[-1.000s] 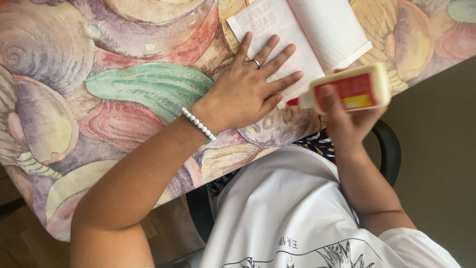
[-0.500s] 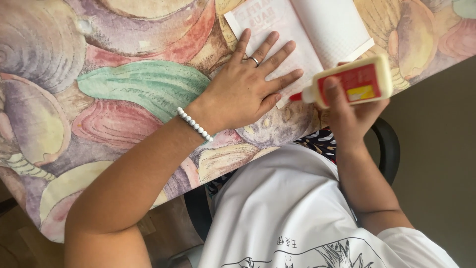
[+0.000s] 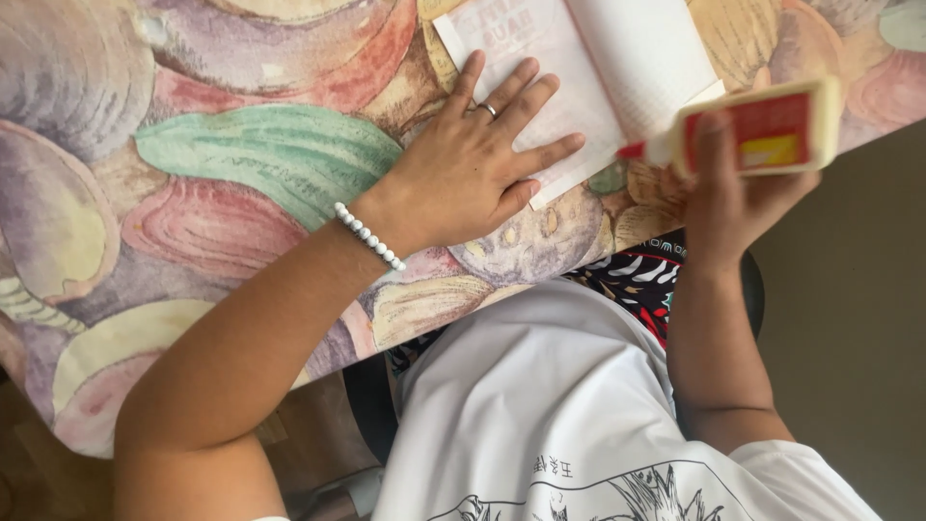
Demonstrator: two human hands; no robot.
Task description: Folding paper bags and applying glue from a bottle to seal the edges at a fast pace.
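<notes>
Glue bottle: light, slick plastic, right hand wrapped around its body, nozzle toward book; left hand spread flat on book's page.

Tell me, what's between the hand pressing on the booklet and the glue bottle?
In the head view, only the open booklet lies between the left hand and the glue bottle.

The right hand has carried the glue bottle up and out toward the open booklet's right edge, and its red nozzle now sits just beside that page corner, a touch higher than 1 second ago.
</notes>
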